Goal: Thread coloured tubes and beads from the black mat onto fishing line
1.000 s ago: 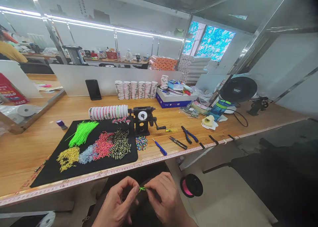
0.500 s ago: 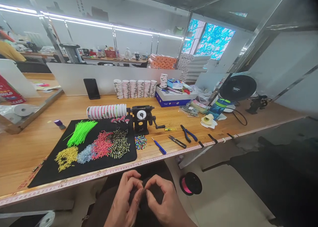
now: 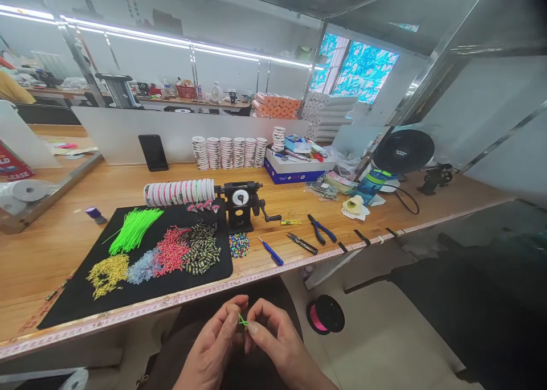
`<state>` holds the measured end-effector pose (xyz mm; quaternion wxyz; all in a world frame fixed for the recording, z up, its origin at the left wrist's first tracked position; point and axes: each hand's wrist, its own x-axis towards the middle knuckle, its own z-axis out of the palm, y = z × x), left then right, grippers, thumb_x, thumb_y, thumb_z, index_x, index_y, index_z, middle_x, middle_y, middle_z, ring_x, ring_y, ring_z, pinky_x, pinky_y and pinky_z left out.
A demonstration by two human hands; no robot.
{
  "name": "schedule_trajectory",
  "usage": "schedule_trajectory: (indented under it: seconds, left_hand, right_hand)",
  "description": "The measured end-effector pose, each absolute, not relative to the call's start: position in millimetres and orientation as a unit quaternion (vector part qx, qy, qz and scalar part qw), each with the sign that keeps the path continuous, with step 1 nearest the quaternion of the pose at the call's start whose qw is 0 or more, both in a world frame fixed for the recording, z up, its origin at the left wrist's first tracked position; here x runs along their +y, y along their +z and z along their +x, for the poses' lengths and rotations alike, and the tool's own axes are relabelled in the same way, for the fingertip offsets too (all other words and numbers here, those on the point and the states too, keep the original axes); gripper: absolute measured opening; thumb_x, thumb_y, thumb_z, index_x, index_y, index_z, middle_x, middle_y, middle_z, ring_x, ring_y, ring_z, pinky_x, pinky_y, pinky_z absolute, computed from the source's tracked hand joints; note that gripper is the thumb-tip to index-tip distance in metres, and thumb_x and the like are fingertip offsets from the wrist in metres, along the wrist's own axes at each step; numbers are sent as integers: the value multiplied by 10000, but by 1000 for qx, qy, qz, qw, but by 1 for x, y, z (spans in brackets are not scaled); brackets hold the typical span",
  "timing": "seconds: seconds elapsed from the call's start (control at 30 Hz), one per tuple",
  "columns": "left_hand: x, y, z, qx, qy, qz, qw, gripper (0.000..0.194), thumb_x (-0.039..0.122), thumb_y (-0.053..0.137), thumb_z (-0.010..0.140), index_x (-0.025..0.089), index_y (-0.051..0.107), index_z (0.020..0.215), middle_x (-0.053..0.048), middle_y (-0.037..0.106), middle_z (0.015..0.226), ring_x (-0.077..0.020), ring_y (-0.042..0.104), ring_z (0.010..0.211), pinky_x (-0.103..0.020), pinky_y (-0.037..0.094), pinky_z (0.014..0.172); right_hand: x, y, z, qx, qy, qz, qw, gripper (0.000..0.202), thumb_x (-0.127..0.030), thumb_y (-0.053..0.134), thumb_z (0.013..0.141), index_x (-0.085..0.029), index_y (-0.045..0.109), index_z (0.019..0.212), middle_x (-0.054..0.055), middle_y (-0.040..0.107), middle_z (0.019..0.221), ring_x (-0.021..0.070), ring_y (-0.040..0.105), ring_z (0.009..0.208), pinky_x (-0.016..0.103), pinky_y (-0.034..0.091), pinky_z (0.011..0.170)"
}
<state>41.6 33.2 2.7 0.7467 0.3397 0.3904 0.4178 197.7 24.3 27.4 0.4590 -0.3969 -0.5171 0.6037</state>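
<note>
A small bright green strand (image 3: 243, 320) shows between the fingertips of both hands, over the lap in front of the table edge. My left hand (image 3: 220, 333) is closed in a pinch on one side of it. From the other side my right hand (image 3: 273, 330) pinches it, its thumb and fingertips close to the left ones. Past the table edge, a black mat (image 3: 171, 284) bears green strips (image 3: 134, 229), gold pieces (image 3: 106, 273), grey-blue pieces (image 3: 145, 266), red pieces (image 3: 171, 250) and dark metallic pieces (image 3: 203, 250).
A hand-cranked winder (image 3: 239, 205) carries a row of white spools (image 3: 179, 192). To its right lie a blue pen-like tool (image 3: 271, 251), snips (image 3: 302, 243) and pliers (image 3: 321, 229). A phone (image 3: 152, 152) leans on the divider. A pink-wound reel (image 3: 325, 315) is on the floor.
The green strand now shows between my fingertips, where it was not visible before. My left hand has turned slightly, its thumb now higher. The view has shifted a little.
</note>
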Motion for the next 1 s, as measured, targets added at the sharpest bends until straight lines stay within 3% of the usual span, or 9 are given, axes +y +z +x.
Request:
schedule_trajectory:
  seconds: [0.07, 0.13, 0.23, 0.4, 0.5, 0.63, 0.83, 0.93, 1.0]
  left_hand:
    - [37, 4, 34, 443, 412, 432, 669, 437, 575, 592, 900, 193, 682, 1091, -28, 665, 815, -151, 622, 706, -256, 519, 684]
    - [40, 4, 27, 485, 409, 539, 555, 350, 523, 571, 926, 203, 671, 1025, -55, 700, 950, -176, 656, 825, -255, 534, 751]
    - [45, 3, 16, 476, 383, 677, 411, 205, 393, 596, 933, 251, 642, 1073, -41, 727, 1060, -187, 692, 985, -235, 539, 866]
    - [49, 10, 13, 379, 375, 794, 291, 75, 240, 597, 933, 299, 641, 945, 55, 720, 840, -97, 713, 736, -111, 530, 710]
    - [48, 15, 17, 390, 397, 786, 269, 71, 249, 579, 941, 297, 619, 976, 44, 725, 887, -102, 727, 773, -104, 536, 735]
    - [45, 13, 21, 386, 417, 780, 263, 275, 272, 675, 880, 315, 621, 1145, 16, 743, 1023, -143, 737, 912, -128, 529, 833]
    - [47, 16, 27, 408, 416, 739, 338, 63, 267, 669, 887, 314, 708, 875, 48, 724, 767, -124, 692, 664, -129, 501, 672]
    - [50, 19, 24, 415, 395, 737, 359, 68, 281, 642, 896, 283, 687, 845, 19, 720, 791, -139, 693, 701, -136, 504, 692]
    - [51, 20, 19, 428, 387, 720, 386, 109, 319, 622, 904, 259, 672, 828, -31, 725, 926, -180, 702, 860, -168, 513, 770]
  right_hand:
    - [26, 28, 200, -501, 601, -415, 464, 248, -386, 607, 917, -187, 540, 785, -22, 542, 661, 146, 508, 649, 277, 407, 697]
    - [27, 26, 200, -479, 613, -421, 466, 251, -376, 632, 899, -182, 544, 766, -26, 535, 648, 138, 486, 635, 269, 389, 675]
    - [27, 23, 199, -438, 648, -416, 464, 216, -335, 661, 858, -174, 558, 755, -30, 532, 621, 129, 463, 602, 259, 365, 630]
    - [29, 34, 198, -400, 680, -409, 459, 199, -312, 697, 777, -168, 571, 723, -25, 539, 598, 127, 463, 582, 259, 368, 620]
    - [32, 43, 202, -423, 677, -406, 445, 195, -312, 696, 770, -164, 581, 719, -15, 554, 597, 131, 488, 577, 265, 380, 626]
    - [37, 41, 207, -418, 678, -403, 451, 148, -277, 676, 771, -159, 596, 732, -23, 563, 584, 117, 478, 555, 260, 381, 636]
    - [35, 35, 208, -442, 676, -406, 428, 102, -245, 638, 791, -171, 590, 740, -38, 558, 585, 116, 485, 564, 247, 384, 620]
    - [39, 42, 216, -576, 570, -457, 367, 90, -232, 614, 864, -187, 630, 788, -26, 632, 685, 136, 565, 653, 242, 412, 645]
    - [56, 46, 229, -684, 386, -522, 332, 90, -224, 602, 915, -205, 654, 844, -15, 684, 806, 153, 615, 759, 239, 446, 698]
